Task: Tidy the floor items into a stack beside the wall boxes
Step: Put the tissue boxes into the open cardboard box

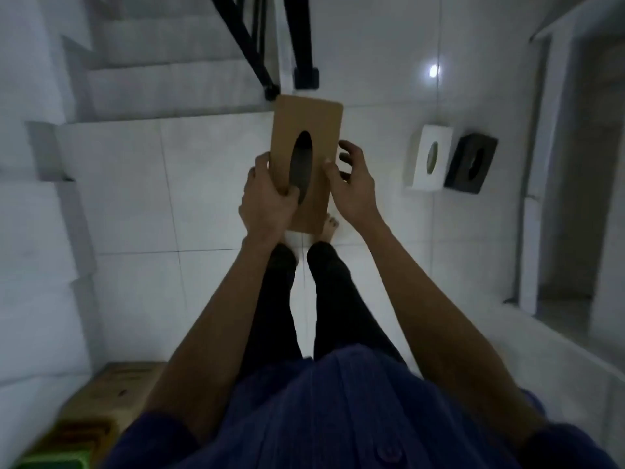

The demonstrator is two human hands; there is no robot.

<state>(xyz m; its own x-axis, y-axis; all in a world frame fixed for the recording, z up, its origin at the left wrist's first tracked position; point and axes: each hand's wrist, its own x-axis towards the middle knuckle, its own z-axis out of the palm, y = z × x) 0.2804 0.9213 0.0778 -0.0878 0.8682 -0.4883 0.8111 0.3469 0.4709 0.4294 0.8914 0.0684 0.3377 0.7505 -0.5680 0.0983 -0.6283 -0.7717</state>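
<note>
Left hand holds the brown box up; right hand is open beside it.

The left hand (267,204) grips the near left side of the brown box (311,120) in the middle of the frame. Its thumb is hooked into the oval hole (301,157), likely so the box will not slip. The right hand (353,187) is wide, with its fingers spread and its thumb just touching the box's right edge, maybe to steady it. The box is up in the air over the floor (209,157), above the person's feet. At the right of the frame a white box (431,160) and a black box (470,167) sit side by side near the wall. I think the brown box should go next to them.
</note>
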